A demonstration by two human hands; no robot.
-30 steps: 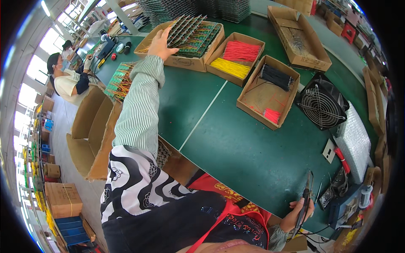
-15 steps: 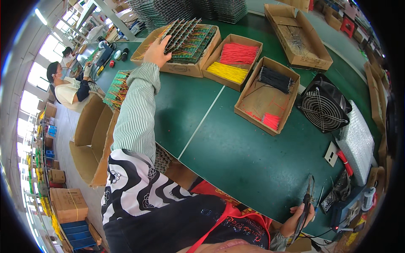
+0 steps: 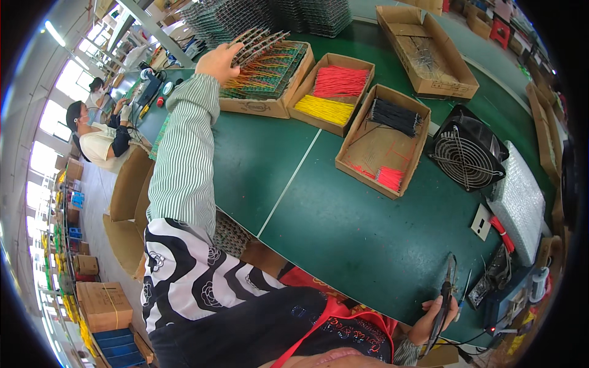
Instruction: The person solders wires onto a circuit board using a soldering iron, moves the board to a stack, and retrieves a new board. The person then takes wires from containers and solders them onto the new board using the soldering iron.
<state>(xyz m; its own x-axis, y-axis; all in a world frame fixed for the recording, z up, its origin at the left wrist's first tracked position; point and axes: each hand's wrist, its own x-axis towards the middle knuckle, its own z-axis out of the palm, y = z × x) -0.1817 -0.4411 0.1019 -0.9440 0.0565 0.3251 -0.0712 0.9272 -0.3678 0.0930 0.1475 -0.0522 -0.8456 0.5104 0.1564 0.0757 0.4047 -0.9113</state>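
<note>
At the far left of the bench, my left hand (image 3: 221,63) is closed on the edge of a dark circuit board panel (image 3: 262,48). That panel is tilted above a cardboard box (image 3: 261,108) of green circuit boards (image 3: 279,75) with orange and yellow wires. My fingertips are partly hidden behind the panel. Near the bench's right front edge, my right hand (image 3: 432,318) is wrapped round a black-handled soldering iron (image 3: 443,300), its narrow tip pointing away from me over the green bench top (image 3: 331,208).
Beside the boards stand a tray of red and yellow wires (image 3: 325,109) and a tray of black and red wires (image 3: 362,154). A long cardboard tray (image 3: 429,61), a black fan (image 3: 469,150) and a blue unit (image 3: 506,300) are at right. Co-workers (image 3: 98,135) sit at far left.
My left hand and the panel have shifted slightly left in the picture. The whole view has moved a little; my right hand keeps its grip on the iron.
</note>
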